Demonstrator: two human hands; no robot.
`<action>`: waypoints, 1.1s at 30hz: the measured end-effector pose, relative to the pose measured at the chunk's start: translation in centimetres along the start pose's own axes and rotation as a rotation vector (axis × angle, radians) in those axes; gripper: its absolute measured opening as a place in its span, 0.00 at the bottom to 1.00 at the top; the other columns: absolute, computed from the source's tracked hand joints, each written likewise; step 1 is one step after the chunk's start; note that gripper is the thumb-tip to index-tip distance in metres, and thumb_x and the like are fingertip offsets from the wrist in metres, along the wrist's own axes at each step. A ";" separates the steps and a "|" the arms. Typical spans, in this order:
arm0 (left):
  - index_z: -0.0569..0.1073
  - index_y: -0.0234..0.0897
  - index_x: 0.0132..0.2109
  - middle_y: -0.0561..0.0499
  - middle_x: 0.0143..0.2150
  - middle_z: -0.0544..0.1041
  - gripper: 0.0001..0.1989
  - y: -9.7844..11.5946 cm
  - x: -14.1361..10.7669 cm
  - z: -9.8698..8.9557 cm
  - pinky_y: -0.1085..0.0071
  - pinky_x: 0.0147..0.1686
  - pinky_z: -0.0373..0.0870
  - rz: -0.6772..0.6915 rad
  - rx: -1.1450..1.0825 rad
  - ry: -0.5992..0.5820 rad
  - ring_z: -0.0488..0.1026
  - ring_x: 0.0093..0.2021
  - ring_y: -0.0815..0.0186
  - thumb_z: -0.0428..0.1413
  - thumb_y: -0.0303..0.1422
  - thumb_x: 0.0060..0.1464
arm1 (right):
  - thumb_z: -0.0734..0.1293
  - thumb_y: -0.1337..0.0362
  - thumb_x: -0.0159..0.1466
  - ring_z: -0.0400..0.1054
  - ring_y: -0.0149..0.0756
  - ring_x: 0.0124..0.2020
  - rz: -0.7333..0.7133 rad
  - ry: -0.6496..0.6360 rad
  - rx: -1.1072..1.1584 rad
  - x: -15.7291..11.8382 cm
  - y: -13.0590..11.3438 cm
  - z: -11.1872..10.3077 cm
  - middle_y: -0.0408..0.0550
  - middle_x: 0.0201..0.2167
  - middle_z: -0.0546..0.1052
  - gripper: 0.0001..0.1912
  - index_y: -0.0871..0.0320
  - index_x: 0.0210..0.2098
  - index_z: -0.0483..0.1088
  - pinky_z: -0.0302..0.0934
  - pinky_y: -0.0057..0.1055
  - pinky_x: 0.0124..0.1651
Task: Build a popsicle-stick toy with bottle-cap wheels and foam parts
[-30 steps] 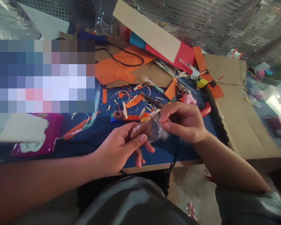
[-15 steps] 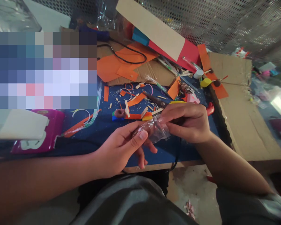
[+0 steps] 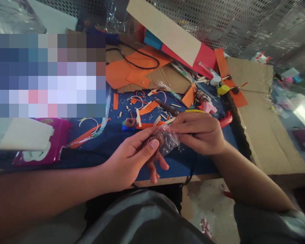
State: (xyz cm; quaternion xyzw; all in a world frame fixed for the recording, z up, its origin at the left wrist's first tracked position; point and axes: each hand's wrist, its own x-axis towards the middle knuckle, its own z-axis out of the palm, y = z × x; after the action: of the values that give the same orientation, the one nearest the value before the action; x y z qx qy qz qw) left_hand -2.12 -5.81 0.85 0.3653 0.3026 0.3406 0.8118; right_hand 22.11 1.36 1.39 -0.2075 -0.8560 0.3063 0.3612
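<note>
Above the near edge of the table, my left hand grips a brown lump that looks like modelling clay, thumb on top and the lower fingers curled loosely beneath. Clear crinkled plastic wrap lies around the lump's right side. With thumb and forefinger, my right hand pinches the upper edge of this wrap. Just beyond the hands are a small blue piece with a brown lump on it, an orange strip and dark-bladed scissors, partly hidden by the right hand.
Orange sheets, paper scraps and thin sticks litter the blue tabletop. A magenta box stands at left. Cardboard covers the right side. A black cable loops at the back. Pixelation hides the upper left.
My right hand has shifted slightly left toward my left hand, drawing the wrap's edge with it. More of the brown lump shows now. My left hand has barely moved.
</note>
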 end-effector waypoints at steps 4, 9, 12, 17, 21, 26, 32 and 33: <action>0.62 0.30 0.75 0.51 0.33 0.82 0.41 0.1 -0.1 0.1 0.73 0.26 0.82 -0.017 -0.019 0.002 0.79 0.22 0.69 0.65 0.50 0.68 | 0.74 0.68 0.70 0.79 0.32 0.37 -0.023 -0.014 -0.027 0.3 0.0 -0.4 0.48 0.39 0.84 0.11 0.54 0.50 0.85 0.74 0.28 0.41; 0.62 0.31 0.76 0.49 0.33 0.83 0.42 0.1 -0.1 0.1 0.74 0.25 0.81 -0.033 -0.027 0.013 0.79 0.23 0.68 0.65 0.50 0.68 | 0.77 0.66 0.68 0.78 0.31 0.36 -0.060 0.000 0.006 0.4 0.3 -0.4 0.48 0.38 0.82 0.05 0.55 0.44 0.86 0.74 0.27 0.38; 0.63 0.30 0.75 0.48 0.33 0.83 0.42 0.0 -0.1 0.1 0.74 0.26 0.82 -0.034 -0.018 0.015 0.80 0.23 0.68 0.64 0.52 0.68 | 0.79 0.68 0.67 0.77 0.28 0.34 -0.078 0.027 0.050 0.3 0.5 -0.2 0.45 0.37 0.81 0.09 0.53 0.47 0.87 0.72 0.25 0.35; 0.65 0.28 0.74 0.49 0.33 0.83 0.41 0.0 -0.2 0.2 0.74 0.26 0.82 -0.014 -0.005 0.006 0.79 0.23 0.69 0.64 0.52 0.68 | 0.79 0.67 0.66 0.77 0.29 0.35 -0.078 0.042 0.028 0.3 0.7 0.0 0.47 0.37 0.82 0.11 0.54 0.49 0.87 0.73 0.25 0.37; 0.63 0.31 0.75 0.49 0.33 0.83 0.40 -0.1 -0.2 0.1 0.72 0.28 0.83 -0.025 -0.001 0.020 0.79 0.23 0.69 0.64 0.51 0.69 | 0.82 0.62 0.63 0.76 0.29 0.34 -0.040 0.023 0.090 0.5 0.6 -0.1 0.46 0.36 0.81 0.07 0.54 0.41 0.88 0.72 0.26 0.36; 0.67 0.33 0.73 0.48 0.34 0.83 0.37 -0.2 -0.1 -0.3 0.72 0.27 0.82 -0.014 0.003 0.015 0.79 0.22 0.69 0.62 0.53 0.69 | 0.81 0.65 0.65 0.77 0.29 0.34 -0.005 0.051 0.139 0.5 0.5 -0.2 0.45 0.35 0.81 0.14 0.49 0.50 0.88 0.73 0.26 0.37; 0.68 0.33 0.73 0.48 0.34 0.83 0.37 -0.3 0.0 -0.2 0.72 0.27 0.81 -0.016 0.029 0.021 0.78 0.22 0.69 0.62 0.53 0.69 | 0.77 0.66 0.69 0.78 0.31 0.36 0.015 0.030 0.090 0.2 0.5 0.1 0.47 0.39 0.83 0.18 0.44 0.57 0.85 0.74 0.27 0.37; 0.68 0.32 0.73 0.48 0.34 0.83 0.38 -0.3 0.0 -0.2 0.72 0.27 0.81 -0.018 0.028 0.022 0.78 0.22 0.69 0.63 0.53 0.69 | 0.77 0.65 0.69 0.78 0.30 0.36 0.007 0.022 0.085 0.1 0.6 0.2 0.47 0.39 0.83 0.17 0.45 0.56 0.85 0.73 0.27 0.36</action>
State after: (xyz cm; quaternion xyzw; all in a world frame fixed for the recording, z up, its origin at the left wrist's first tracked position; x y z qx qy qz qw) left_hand -2.15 -5.89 0.50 0.3702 0.3194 0.3328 0.8063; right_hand 21.97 1.79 0.98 -0.1981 -0.8375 0.3414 0.3780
